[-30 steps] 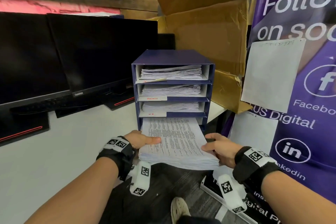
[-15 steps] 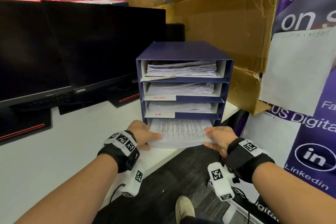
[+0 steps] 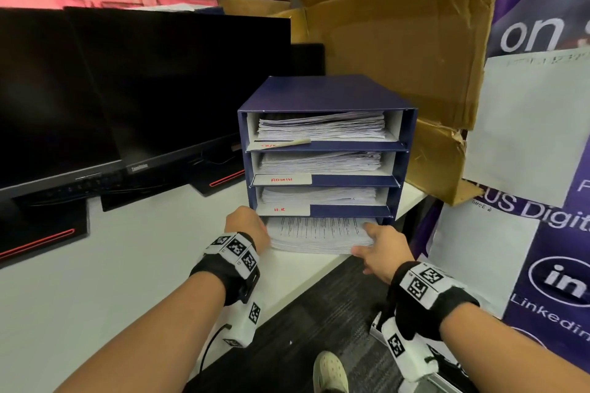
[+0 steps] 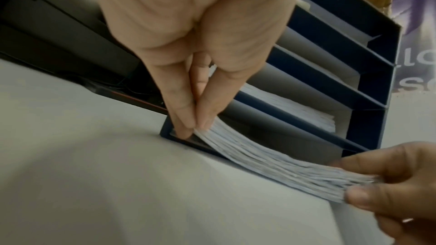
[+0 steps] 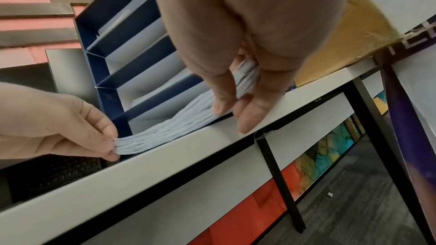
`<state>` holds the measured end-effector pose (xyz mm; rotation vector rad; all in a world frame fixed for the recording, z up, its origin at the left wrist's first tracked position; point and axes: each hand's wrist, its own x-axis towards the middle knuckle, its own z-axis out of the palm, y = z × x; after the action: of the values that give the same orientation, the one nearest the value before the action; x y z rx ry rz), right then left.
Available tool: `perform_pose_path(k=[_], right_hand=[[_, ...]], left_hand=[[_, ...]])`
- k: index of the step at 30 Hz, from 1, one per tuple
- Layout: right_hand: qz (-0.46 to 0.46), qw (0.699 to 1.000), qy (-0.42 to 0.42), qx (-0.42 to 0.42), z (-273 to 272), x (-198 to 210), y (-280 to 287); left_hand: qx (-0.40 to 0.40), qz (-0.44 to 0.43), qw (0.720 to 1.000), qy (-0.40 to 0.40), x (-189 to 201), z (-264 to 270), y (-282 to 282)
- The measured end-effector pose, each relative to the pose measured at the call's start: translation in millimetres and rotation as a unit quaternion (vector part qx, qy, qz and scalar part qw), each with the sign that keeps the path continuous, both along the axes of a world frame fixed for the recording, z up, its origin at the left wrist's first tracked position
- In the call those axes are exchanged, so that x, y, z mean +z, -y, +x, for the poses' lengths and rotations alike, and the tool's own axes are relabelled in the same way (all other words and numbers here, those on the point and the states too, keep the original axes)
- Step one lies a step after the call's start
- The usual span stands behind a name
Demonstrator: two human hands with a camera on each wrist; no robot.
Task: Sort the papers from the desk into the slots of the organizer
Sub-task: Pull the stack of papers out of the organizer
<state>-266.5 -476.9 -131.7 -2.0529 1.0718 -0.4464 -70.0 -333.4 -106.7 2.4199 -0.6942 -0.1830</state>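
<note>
A blue four-slot organizer point(image 3: 319, 92) stands on the white desk point(image 3: 127, 265). Its three upper slots hold paper; two front labels read ADMIN and H.R. A thick stack of printed papers point(image 3: 319, 233) lies partly inside the bottom slot, its near end sticking out over the desk. My left hand point(image 3: 249, 226) pinches the stack's left near corner point(image 5: 115, 146). My right hand point(image 3: 380, 246) holds the right near corner between thumb and fingers point(image 4: 368, 183). In the left wrist view my left hand point(image 4: 193, 124) touches the stack point(image 4: 271, 161) at the slot's mouth.
Two dark monitors point(image 3: 127, 89) stand along the desk to the left of the organizer. A large cardboard box point(image 3: 399, 25) leans behind and to its right. A purple banner point(image 3: 542, 233) stands at the far right. The desk edge point(image 5: 165, 165) runs just below the stack.
Both hands have moved forward and pushed the stack deeper into the bottom slot; much less of it sticks out than a second ago.
</note>
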Motion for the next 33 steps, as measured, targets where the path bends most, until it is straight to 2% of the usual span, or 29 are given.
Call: perform_pose_path(k=[3,7,9,15,18,23,30,33], right_hand=[[-0.021,1.000,-0.019,-0.007,10.7,-2.0,5.0],[-0.040,0.998,-0.042,-0.035,24.2,-3.6,11.9],[-0.052,0.996,-0.061,-0.042,28.9,-4.1,13.6],[-0.124,0.976,-0.177,-0.013,32.9,-3.0,15.1],[-0.135,0.971,-0.196,-0.005,32.5,1.3,13.5],[-0.152,0.966,-0.203,0.047,19.0,4.1,4.7],[-0.287,0.933,-0.218,0.023,0.9,11.4,-13.6],[-0.295,0.918,-0.263,0.042,-1.8,13.4,-17.6]], left_hand=[[-0.017,0.015,0.999,-0.028,-1.3,1.4,2.7],[-0.126,0.070,0.986,-0.083,-7.9,0.2,1.8],[-0.146,0.102,0.980,-0.093,-6.6,1.1,2.0],[-0.194,0.174,0.964,-0.057,3.6,-1.3,4.6],[-0.197,0.177,0.962,-0.058,5.0,-2.6,6.7],[-0.200,0.132,0.967,-0.090,4.8,-0.3,1.4],[-0.224,0.221,0.949,0.015,12.1,-8.2,0.8],[-0.251,0.271,0.929,0.014,12.1,-9.5,4.3]])
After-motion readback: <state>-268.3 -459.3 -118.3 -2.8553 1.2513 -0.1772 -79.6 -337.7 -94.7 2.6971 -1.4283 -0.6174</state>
